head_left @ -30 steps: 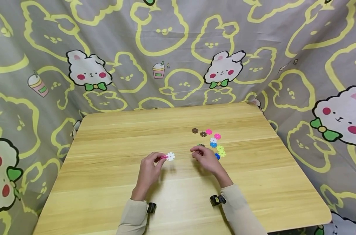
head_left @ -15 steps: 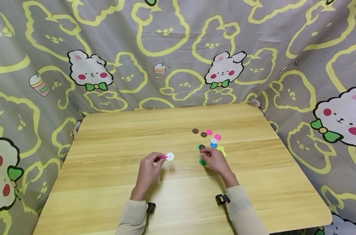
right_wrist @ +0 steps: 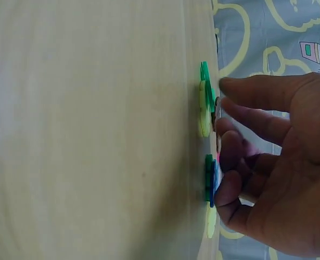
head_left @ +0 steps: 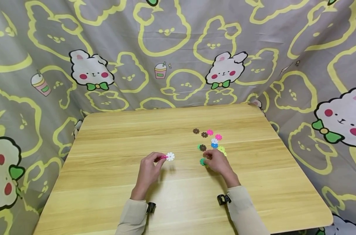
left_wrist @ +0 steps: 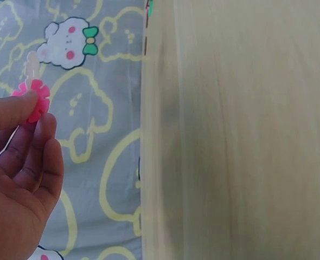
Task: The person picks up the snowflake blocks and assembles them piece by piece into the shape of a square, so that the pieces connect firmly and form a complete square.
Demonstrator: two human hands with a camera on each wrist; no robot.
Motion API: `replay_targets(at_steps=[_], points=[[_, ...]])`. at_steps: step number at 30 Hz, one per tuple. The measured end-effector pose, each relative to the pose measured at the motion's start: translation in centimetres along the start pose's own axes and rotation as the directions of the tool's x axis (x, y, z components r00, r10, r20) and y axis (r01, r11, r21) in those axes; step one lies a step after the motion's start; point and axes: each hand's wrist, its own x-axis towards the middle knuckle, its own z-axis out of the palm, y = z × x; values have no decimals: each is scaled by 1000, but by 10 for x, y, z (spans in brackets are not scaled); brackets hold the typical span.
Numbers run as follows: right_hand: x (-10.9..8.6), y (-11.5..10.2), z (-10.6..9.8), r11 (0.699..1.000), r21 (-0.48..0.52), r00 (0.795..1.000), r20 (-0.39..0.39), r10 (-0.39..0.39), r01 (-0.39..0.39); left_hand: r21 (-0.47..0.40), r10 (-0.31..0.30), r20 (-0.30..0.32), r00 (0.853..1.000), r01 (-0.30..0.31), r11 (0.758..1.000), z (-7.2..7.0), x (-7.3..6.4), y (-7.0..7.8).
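My left hand (head_left: 148, 168) pinches a pink notched disc (left_wrist: 39, 102) between thumb and fingertips, above the table. Slotted onto it is a white notched disc (head_left: 170, 156), standing out to the right in the head view. My right hand (head_left: 219, 163) hovers low over the disc cluster with bent fingers and holds nothing. Just beyond its thumb lies a green disc (head_left: 202, 162), overlapping a yellow disc (right_wrist: 204, 111). In the right wrist view, a blue disc (right_wrist: 213, 183) lies on another green disc under the curled fingers. The hand hides part of the cluster in the head view.
Behind the right hand lie several more discs: a brown disc (head_left: 202, 148) over a green one, a white disc (head_left: 214, 141) by a blue one, pink discs (head_left: 218, 137) and yellow-green discs (head_left: 222, 150). A patterned curtain (head_left: 178, 49) surrounds the wooden table (head_left: 122, 130).
My right hand has moved right and down toward the green disc, uncovering it and covering the blue disc. My left hand keeps its grip on the joined pink and white discs, nearly still.
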Motion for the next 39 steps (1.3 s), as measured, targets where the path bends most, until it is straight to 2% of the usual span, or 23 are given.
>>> replay_targets(at_steps=[6,21,33,39], points=[[0,4,0,999,-53,999,31,-9,11,5,20,-2,1000,-20,1000,1,-1,-1],[1,7,1,995,-86,999,36,-40,43,-7,-1,13,1000,1,1000,2,-3,0],[0,5,0,996,-79,999,34,-33,35,-14,-23,26,999,23,1000,2,-2,2],[-1,3,1,999,-39,999,28,-29,30,-15,-23,30,999,23,1000,1,-3,2]])
